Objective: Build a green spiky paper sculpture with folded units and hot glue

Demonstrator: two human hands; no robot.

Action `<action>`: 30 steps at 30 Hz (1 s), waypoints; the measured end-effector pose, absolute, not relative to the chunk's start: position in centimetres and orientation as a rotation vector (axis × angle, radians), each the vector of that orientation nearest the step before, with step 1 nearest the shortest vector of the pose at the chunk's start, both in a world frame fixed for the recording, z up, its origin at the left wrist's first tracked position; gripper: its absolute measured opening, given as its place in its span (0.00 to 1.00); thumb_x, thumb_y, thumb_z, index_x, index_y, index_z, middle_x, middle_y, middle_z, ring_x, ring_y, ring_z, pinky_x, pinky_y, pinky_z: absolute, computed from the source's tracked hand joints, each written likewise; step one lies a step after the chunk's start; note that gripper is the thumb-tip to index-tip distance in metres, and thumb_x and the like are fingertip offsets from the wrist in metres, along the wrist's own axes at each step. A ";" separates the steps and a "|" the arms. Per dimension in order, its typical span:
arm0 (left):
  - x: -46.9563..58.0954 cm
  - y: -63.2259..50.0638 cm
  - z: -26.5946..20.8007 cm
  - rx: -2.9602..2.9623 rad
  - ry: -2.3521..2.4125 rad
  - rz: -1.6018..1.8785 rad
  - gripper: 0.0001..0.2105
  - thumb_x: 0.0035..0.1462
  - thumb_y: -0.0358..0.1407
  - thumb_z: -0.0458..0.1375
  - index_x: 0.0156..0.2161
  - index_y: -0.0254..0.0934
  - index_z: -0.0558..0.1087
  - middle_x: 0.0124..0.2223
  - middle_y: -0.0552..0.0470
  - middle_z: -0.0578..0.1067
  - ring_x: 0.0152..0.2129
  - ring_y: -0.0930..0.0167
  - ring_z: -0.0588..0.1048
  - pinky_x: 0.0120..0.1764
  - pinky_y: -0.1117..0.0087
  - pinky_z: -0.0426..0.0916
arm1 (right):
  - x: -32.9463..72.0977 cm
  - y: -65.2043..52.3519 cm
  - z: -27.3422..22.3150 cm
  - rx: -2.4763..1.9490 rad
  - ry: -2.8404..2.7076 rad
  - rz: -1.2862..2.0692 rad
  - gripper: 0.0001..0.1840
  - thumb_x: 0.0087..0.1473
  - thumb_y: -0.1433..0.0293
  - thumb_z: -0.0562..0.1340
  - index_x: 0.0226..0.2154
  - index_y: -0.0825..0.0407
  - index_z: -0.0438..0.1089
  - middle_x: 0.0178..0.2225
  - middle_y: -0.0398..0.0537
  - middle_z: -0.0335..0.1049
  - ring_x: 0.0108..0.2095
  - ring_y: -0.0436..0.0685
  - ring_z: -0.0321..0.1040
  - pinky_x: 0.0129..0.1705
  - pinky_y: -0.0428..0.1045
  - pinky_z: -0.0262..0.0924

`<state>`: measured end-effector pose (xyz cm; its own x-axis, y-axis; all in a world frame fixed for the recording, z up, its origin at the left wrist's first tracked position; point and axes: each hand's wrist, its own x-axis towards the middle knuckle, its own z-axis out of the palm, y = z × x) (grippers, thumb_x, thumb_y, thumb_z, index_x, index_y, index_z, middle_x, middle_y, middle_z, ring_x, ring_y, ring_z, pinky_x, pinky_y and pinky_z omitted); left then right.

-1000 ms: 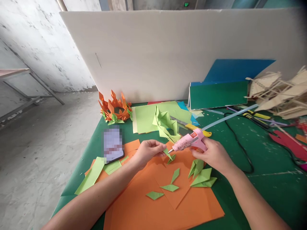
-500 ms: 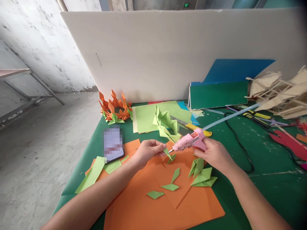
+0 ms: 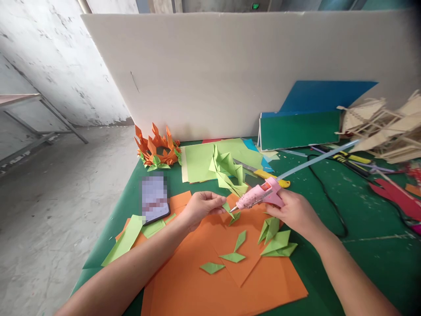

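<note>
Between the thumb and fingers of my left hand [image 3: 207, 207] is a small folded green paper piece [image 3: 227, 208]. My right hand [image 3: 294, 213] grips a pink hot glue gun [image 3: 256, 196], whose metal nozzle points left and down at that piece; a long pale glue stick [image 3: 315, 161] juts from its back. I cannot tell whether the nozzle touches the paper. Below, several green folded diamonds [image 3: 232, 257] lie on orange paper sheets [image 3: 197, 292]. Larger green folded pieces [image 3: 280, 244] rest right of them. A green folded paper ring [image 3: 226, 169] stands just beyond my hands.
An orange and green paper crown [image 3: 158, 149] sits at the back left, with a phone [image 3: 154, 197] nearer me. A yellow utility knife [image 3: 271, 177] lies behind the glue gun. Wooden stick models [image 3: 388, 127] and a black cable [image 3: 325, 188] are at right. A white board [image 3: 213, 74] stands behind.
The nozzle has shifted very slightly left and down along the green piece. Otherwise both hands hold nearly the same pose, and the whole view has drifted a little.
</note>
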<state>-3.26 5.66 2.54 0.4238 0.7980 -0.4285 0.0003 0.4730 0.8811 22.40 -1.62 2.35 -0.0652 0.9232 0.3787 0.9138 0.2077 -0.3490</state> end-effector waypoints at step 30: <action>-3.2 5.6 2.4 1.002 0.984 0.748 0.19 0.40 0.48 0.71 0.32 0.34 0.78 0.28 0.53 0.75 0.26 0.76 0.73 0.37 0.72 0.71 | 27.7 -1.8 2.6 -1.828 -1.504 0.715 0.30 0.55 0.47 0.57 0.51 0.50 0.64 0.23 0.41 0.69 0.21 0.52 0.65 0.23 0.46 0.62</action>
